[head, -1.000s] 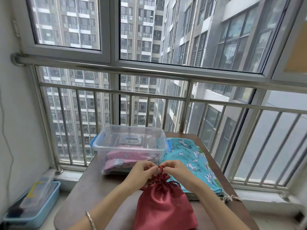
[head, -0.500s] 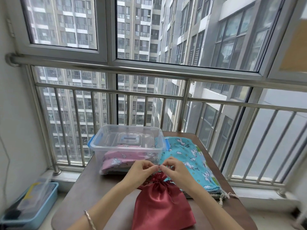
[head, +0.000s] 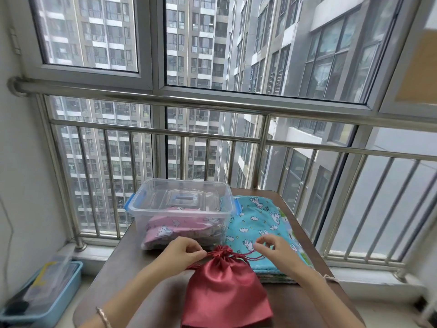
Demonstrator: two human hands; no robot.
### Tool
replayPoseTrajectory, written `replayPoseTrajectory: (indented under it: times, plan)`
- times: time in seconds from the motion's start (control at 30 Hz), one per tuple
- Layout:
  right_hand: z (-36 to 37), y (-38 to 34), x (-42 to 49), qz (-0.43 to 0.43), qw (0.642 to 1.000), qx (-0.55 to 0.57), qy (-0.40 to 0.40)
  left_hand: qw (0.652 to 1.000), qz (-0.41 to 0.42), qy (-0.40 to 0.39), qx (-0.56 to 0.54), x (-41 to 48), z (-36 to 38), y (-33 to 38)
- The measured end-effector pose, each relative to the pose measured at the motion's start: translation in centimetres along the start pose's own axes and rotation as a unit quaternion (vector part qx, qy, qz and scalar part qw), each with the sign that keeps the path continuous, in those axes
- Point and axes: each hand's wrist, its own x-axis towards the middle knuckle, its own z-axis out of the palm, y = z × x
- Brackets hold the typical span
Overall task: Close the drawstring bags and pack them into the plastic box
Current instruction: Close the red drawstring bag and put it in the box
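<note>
Red bag, lower centre: left grip and right grip each pinch drawstring; pull apart evenly until neck cinches.

Bare arms with one thin bracelet

The left forearm and the right forearm enter from the near edge, uncovered along all the length that shows, with skin right down to the wrists. Each ends in a bare hand, the left hand and the right hand, with slender fingers. Round the left wrist, near the bottom left of the view, sits a narrow bracelet — pale and silvery, seemingly of small links or beads, though its make is too fine to tell for sure.
</note>
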Motion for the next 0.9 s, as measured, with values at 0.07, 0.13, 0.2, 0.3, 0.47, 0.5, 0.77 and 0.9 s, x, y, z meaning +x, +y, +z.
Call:
replayPoseTrajectory:
  times: [0.07, 0.13, 0.2, 0.3, 0.47, 0.5, 0.77, 0.9]
  plan:
    - [0.7, -1.2, 0.6, -0.003, 1.0, -0.004, -0.022, 1.0, -0.013, -0.019, -0.007, -0.1, 0.7, 0.7]
    - [1.6, -3.1, 1.2, -0.002, 0.998, -0.015, -0.069, 0.998, -0.034, -0.042, 0.03, -0.3, 1.2, 1.2]
    - [2.8, -4.9, 1.6, 0.008, 0.989, -0.048, -0.14, 0.99, -0.04, -0.071, 0.118, -0.3, 1.8, 1.2]
    - [4.2, -6.7, 2.0, 0.018, 0.966, -0.114, -0.232, 0.98, -0.025, -0.09, 0.175, 0.0, 2.3, 1.0]
    - [4.2, -7.5, 2.6, -0.003, 0.962, -0.131, -0.239, 0.997, 0.018, -0.05, 0.063, -0.1, 1.5, 2.1]
    - [3.6, -7.8, 2.7, -0.004, 0.965, -0.122, -0.231, 0.998, 0.018, -0.039, 0.04, -0.1, 1.0, 2.2]
    - [-4.1, -12.3, 3.7, -0.02, 0.99, 0.017, -0.135, 0.961, 0.008, 0.038, -0.273, -1.6, -3.9, 5.6]
    - [-6.1, -14.6, 5.0, -0.022, 0.975, 0.192, -0.106, 0.926, 0.018, 0.094, -0.365, -2.1, -6.5, 7.0]
